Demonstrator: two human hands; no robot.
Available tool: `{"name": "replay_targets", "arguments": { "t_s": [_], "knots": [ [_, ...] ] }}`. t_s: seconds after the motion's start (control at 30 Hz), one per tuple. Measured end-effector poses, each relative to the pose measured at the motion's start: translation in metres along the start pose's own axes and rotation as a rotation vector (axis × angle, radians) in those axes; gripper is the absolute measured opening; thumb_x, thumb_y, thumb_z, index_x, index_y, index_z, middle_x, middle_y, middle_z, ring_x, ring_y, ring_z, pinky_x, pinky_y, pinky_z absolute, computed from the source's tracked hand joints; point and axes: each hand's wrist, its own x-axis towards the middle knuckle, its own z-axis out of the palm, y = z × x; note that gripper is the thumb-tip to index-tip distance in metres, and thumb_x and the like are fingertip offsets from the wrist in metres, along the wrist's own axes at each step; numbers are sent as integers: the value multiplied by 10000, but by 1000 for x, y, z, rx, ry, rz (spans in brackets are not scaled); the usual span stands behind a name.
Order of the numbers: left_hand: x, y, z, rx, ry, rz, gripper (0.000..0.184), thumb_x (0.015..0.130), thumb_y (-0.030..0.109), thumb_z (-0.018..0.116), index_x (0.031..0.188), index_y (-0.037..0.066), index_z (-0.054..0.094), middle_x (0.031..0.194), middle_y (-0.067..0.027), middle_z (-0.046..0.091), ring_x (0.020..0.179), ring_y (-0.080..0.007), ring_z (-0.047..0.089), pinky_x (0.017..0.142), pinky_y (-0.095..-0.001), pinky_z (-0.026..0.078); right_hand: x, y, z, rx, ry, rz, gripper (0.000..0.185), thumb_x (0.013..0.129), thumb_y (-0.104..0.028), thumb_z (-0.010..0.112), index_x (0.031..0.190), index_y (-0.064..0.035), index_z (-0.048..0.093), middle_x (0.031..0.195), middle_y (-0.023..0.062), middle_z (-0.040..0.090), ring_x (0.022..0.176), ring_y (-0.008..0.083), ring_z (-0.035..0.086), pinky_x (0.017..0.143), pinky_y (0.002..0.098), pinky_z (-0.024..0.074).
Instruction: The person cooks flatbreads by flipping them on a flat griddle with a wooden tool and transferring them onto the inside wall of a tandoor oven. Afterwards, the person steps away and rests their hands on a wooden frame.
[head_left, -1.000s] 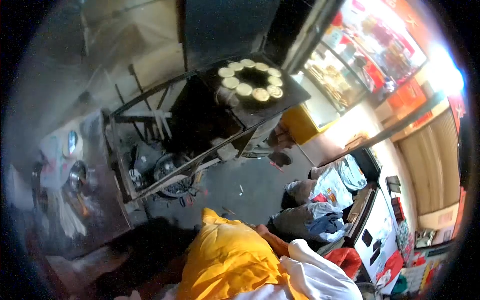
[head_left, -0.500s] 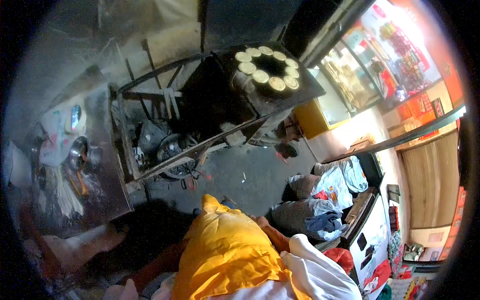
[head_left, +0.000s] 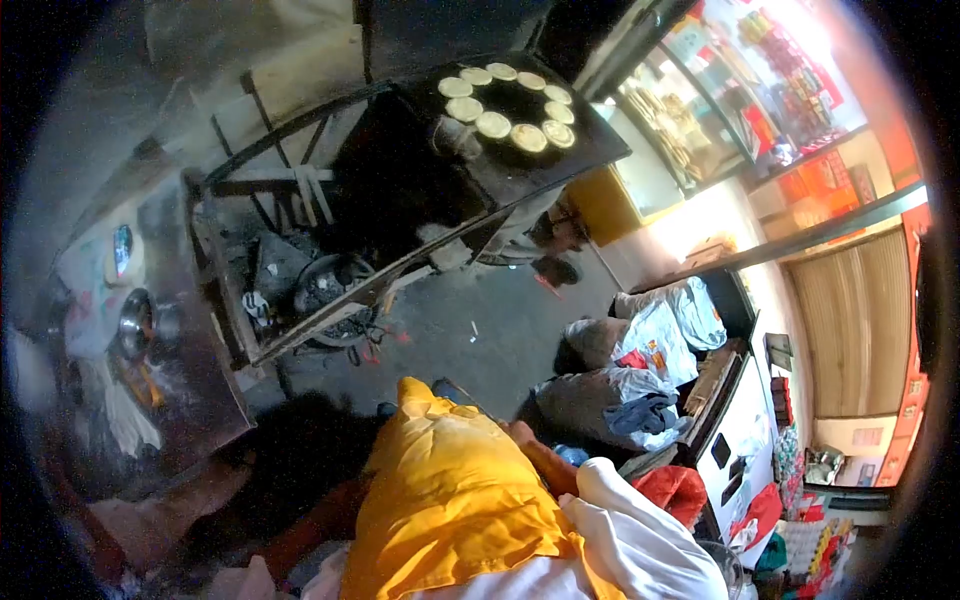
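Note:
My right hand (head_left: 522,433) hangs low beside the yellow apron (head_left: 450,490). Its fingers are small and partly hidden. A thin dark line, perhaps a stick, runs from near it over the floor, and I cannot tell if it is held. On the other side, my left forearm (head_left: 315,525) lies in deep shadow and passes behind the apron, hiding the fingers. Ahead stands a dark griddle (head_left: 600,145) bearing a ring of several pale flat dough rounds (head_left: 492,124). A metal cup-like vessel (head_left: 455,138) sits near the ring.
At left, a dark worktable (head_left: 215,375) carries a metal bowl (head_left: 137,322), a phone (head_left: 123,250) and floury cloths. A black metal frame (head_left: 330,320) extends from the griddle. Stuffed sacks (head_left: 600,405) line the right side, and a glass case (head_left: 680,125) stands beyond. Another person's arm shows at lower left.
The view has turned slightly, so the griddle, frame and worktable sit further left and the griddle higher. Both arms stay beside the apron; the dough rounds keep their places.

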Motion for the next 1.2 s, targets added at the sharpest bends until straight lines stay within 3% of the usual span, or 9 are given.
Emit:
{"name": "replay_targets", "arguments": {
  "t_s": [0.13,0.33,0.63,0.73,0.83,0.93,1.03,1.13,1.2],
  "knots": [
    [6,2,1,-7,-2,-7,502,852,247,628,1298,75,475,1260,-96,543,1034,-238,580,880,-307,464,-4,117,-60,-657,4,173,369,822,-406,517,1081,-192,670,1242,49,579,1139,299,557,936,404,452],
    [17,12,1,4,-9,-26,504,849,244,630,1298,76,475,1259,-96,544,1037,-240,580,882,-308,464,-22,-21,-8,-2,-1,-121,488,898,-484,507,941,-27,675,933,203,634,920,321,596,755,393,438],
    [33,28,17,36,-3,-49,506,845,238,633,1298,78,474,1258,-96,545,1041,-243,579,885,-310,464,48,34,10,27,70,-213,695,840,-614,458,811,52,654,778,280,616,815,431,612,685,472,457],
    [35,35,23,44,1,-61,507,844,236,634,1298,78,474,1257,-96,545,1042,-245,579,886,-311,463,51,32,4,-68,-30,-197,517,914,-474,469,1075,-8,625,1041,224,626,971,341,583,799,398,436],
    [33,43,30,50,5,-74,508,842,234,635,1299,79,474,1257,-96,545,1043,-246,579,887,-312,463,50,35,9,-9,-57,-86,497,918,-455,453,1100,-19,605,1037,227,623,974,358,582,813,407,444],
    [29,50,36,64,15,-79,509,841,232,636,1299,80,473,1256,-96,545,1045,-247,579,888,-312,463,315,178,159,619,-335,-575,453,919,-439,434,1080,-55,610,1023,209,630,956,381,586,796,426,453],
    [20,60,47,80,16,-74,510,839,230,637,1299,80,473,1256,-96,546,1046,-248,578,889,-313,463,78,47,-2,-279,92,-740,508,922,-440,384,845,0,627,854,246,625,749,408,602,630,493,461],
    [12,76,57,119,-18,-27,512,838,228,638,1299,81,473,1255,-96,546,1047,-249,578,890,-313,463,98,38,-6,-370,182,-891,370,929,-313,424,848,8,590,809,214,612,676,353,587,581,461,460],
    [1,88,63,135,-22,-19,512,837,227,639,1299,81,473,1255,-96,546,1048,-250,578,890,-314,463,155,45,-2,-643,-65,-867,235,910,-185,476,922,28,575,762,178,603,670,286,586,556,416,469]
  ]
}}
